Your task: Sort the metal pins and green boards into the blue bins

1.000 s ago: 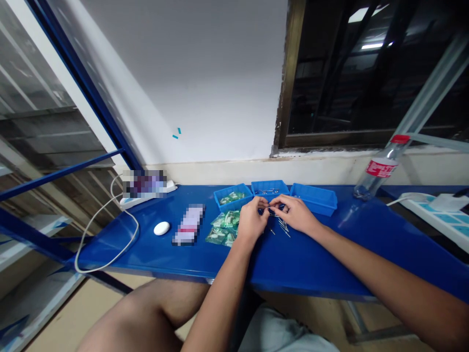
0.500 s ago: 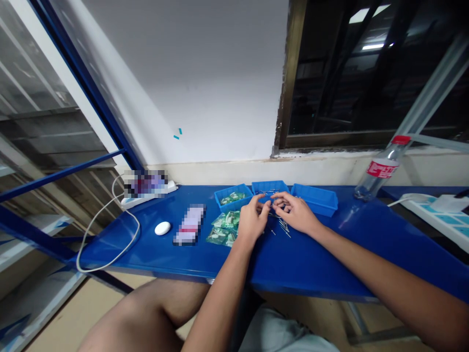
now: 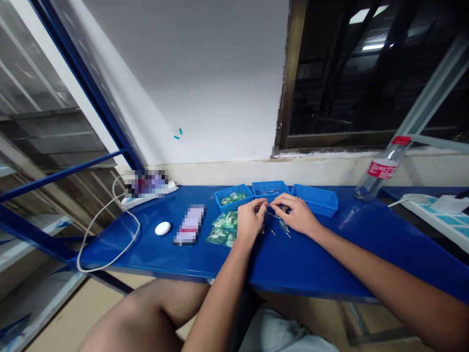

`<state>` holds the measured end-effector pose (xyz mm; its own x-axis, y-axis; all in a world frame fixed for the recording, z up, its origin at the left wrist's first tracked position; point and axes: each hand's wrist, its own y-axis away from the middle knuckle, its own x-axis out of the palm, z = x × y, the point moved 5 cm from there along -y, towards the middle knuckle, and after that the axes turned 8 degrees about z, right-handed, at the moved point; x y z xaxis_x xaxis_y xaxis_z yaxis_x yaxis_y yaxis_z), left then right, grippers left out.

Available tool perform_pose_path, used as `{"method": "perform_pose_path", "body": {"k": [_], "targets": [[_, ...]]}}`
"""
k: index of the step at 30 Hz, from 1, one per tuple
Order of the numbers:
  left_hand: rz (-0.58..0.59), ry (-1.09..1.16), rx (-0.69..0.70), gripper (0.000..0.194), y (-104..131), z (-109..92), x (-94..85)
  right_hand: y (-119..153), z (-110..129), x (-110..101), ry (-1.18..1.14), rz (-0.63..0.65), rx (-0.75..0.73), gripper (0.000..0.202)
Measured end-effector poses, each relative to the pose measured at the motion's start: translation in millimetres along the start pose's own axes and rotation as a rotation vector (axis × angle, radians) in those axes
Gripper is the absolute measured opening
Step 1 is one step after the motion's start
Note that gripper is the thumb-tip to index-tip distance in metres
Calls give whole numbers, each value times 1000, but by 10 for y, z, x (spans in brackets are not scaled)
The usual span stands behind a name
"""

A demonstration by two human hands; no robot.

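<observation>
My left hand (image 3: 252,218) and my right hand (image 3: 296,213) meet fingertip to fingertip just in front of the middle blue bin (image 3: 270,185). Both are closed in a pinch; whatever lies between the fingers is too small to make out. Beneath and beside my right hand, several thin metal pins (image 3: 285,228), rivet-like in shape, lie loose on the blue table (image 3: 311,264). More such pins rest inside the middle bin. Left of my left hand are clear green-tinted packets (image 3: 222,228) with small pale parts in them.
A left blue bin (image 3: 232,196) holds similar packets; a right blue bin (image 3: 317,199) stands beside the middle one. Further left are a white oval object (image 3: 162,228) and a blurred phone-shaped item (image 3: 190,224). A plastic bottle (image 3: 381,170) and a power strip (image 3: 439,215) are right.
My fingers have shifted slightly: the left fingers are drawn in more, and the right fingers are straighter and closer together. The things on the table have stayed put.
</observation>
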<state>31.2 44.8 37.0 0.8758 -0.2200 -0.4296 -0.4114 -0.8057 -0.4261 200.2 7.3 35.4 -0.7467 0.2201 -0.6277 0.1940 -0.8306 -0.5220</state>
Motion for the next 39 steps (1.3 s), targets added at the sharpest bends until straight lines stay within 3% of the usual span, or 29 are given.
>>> {"method": "perform_pose_path", "body": {"k": [5, 10, 15, 18, 22, 29, 35, 39], "targets": [[22, -3, 23, 20, 7, -31, 11, 13, -96, 76, -109, 50, 95, 15], [56, -34, 48, 32, 26, -80, 27, 17, -58, 86, -145, 74, 92, 43], [102, -151, -25, 38, 51, -61, 43, 19, -62, 3, -90, -20, 123, 17], [122, -107, -16, 39, 51, -62, 57, 9, -51, 2, -47, -1, 67, 10], [114, -25, -7, 37, 32, -56, 55, 1, -39, 30, -53, 21, 43, 11], [141, -144, -7, 67, 39, -24, 39, 7, -2, 48, -87, 86, 94, 18], [258, -387, 1, 66, 54, -31, 106, 2, 43, 20, 38, 116, 42, 16], [252, -314, 69, 63, 50, -65, 111, -3, 14, 9, 48, 91, 63, 20]]}}
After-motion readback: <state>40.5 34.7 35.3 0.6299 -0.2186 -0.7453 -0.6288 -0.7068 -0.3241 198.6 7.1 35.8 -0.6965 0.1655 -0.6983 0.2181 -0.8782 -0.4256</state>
